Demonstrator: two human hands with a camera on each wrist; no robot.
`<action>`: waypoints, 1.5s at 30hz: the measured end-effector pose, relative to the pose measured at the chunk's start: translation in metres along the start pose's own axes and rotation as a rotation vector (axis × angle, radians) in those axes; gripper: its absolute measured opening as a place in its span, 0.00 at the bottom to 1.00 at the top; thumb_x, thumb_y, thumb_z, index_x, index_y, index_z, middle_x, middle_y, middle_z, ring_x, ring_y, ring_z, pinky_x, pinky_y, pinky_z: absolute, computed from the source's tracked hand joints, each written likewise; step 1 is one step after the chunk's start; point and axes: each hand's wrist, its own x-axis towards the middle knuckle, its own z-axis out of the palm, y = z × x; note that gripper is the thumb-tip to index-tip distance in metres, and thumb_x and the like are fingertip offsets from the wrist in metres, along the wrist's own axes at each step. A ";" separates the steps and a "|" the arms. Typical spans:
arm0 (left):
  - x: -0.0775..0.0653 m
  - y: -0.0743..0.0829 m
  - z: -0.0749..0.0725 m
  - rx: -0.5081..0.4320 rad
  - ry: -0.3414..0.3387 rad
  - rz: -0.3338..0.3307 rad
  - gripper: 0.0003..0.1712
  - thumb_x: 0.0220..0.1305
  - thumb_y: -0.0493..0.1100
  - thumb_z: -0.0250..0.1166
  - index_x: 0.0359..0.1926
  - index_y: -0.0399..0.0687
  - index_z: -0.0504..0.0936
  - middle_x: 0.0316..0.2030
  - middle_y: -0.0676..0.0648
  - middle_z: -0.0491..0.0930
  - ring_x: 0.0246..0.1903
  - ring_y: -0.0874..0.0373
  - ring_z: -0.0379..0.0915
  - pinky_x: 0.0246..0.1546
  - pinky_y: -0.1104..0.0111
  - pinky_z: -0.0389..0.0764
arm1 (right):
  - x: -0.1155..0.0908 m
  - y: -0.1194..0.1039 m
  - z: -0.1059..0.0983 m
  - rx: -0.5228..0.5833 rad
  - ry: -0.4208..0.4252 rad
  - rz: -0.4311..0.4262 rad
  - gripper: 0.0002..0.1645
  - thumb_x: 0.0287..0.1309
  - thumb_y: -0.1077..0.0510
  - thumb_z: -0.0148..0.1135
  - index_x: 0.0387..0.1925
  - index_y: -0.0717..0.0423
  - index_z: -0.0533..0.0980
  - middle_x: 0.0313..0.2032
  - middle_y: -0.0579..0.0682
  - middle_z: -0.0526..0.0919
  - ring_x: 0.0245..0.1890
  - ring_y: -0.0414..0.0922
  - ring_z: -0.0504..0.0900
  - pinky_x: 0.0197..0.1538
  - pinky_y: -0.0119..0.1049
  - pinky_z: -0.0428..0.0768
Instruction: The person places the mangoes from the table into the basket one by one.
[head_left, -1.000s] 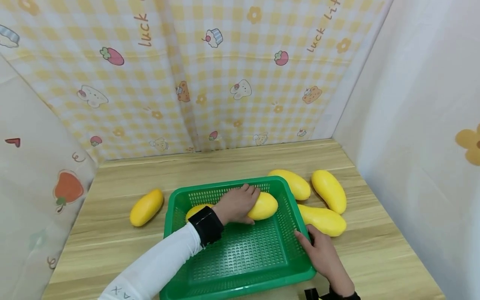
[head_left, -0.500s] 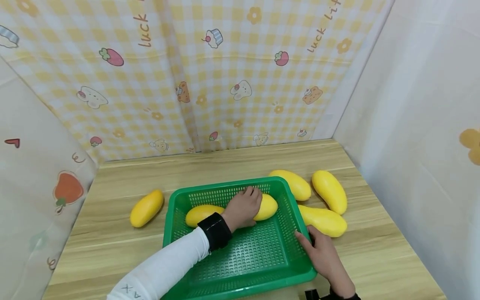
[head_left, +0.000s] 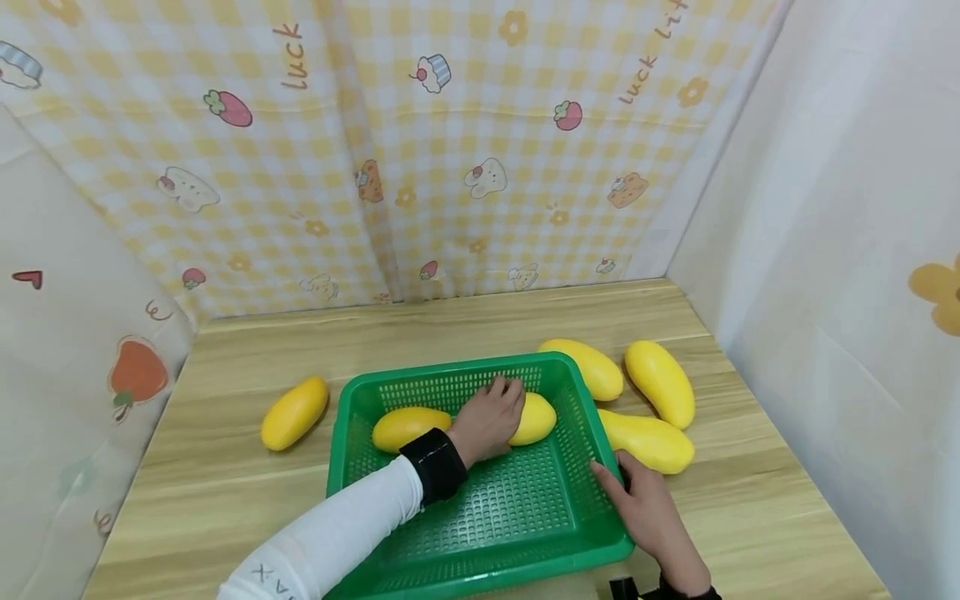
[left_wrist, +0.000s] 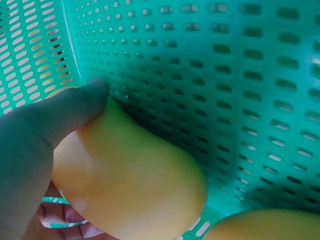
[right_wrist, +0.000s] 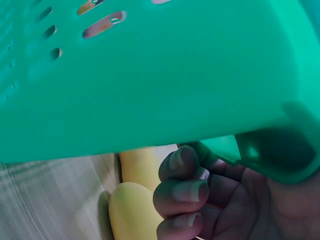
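Observation:
A green plastic basket (head_left: 480,560) with perforated walls sits on the table. Inside it, my left hand (head_left: 486,423) grips a yellow mango (head_left: 536,419) by the far right corner; in the left wrist view the thumb (left_wrist: 82,105) lies across the narrow end of that mango (left_wrist: 135,175), close to the wall. A second mango (head_left: 408,427) rests on the basket floor to the left of this hand. My right hand (head_left: 648,508) holds the basket's right rim, thumb over the edge; its fingers (right_wrist: 182,192) curl beneath the rim in the right wrist view.
Three mangoes lie on the table right of the basket, the nearest mango (head_left: 648,442) beside its wall. A single mango (head_left: 295,413) lies to the left. A checked cloth (head_left: 480,167) hangs behind the wooden table (head_left: 360,333), with pale cloth at both sides.
My left hand has shifted slightly right and lower with its mango, so more of the second mango in the basket shows. My right hand stays on the rim.

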 end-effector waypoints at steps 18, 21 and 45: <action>-0.012 0.000 -0.015 0.047 -0.019 -0.059 0.57 0.46 0.75 0.64 0.68 0.43 0.65 0.56 0.44 0.69 0.50 0.51 0.67 0.46 0.67 0.76 | -0.001 -0.001 0.000 -0.024 0.013 -0.024 0.19 0.65 0.46 0.57 0.39 0.58 0.77 0.24 0.48 0.79 0.20 0.41 0.78 0.22 0.34 0.79; -0.014 -0.003 -0.032 0.070 -0.005 -0.053 0.52 0.50 0.73 0.63 0.67 0.45 0.68 0.54 0.44 0.71 0.49 0.50 0.68 0.44 0.64 0.77 | -0.001 -0.002 -0.001 -0.019 0.014 -0.022 0.19 0.65 0.46 0.57 0.39 0.59 0.77 0.24 0.48 0.79 0.20 0.42 0.79 0.22 0.34 0.79; -0.064 -0.079 -0.071 -0.449 0.094 -0.153 0.33 0.62 0.56 0.64 0.61 0.41 0.69 0.50 0.40 0.70 0.48 0.45 0.66 0.49 0.54 0.71 | -0.003 -0.007 0.000 -0.053 0.007 -0.004 0.19 0.65 0.45 0.57 0.39 0.58 0.76 0.24 0.47 0.78 0.21 0.41 0.78 0.24 0.33 0.78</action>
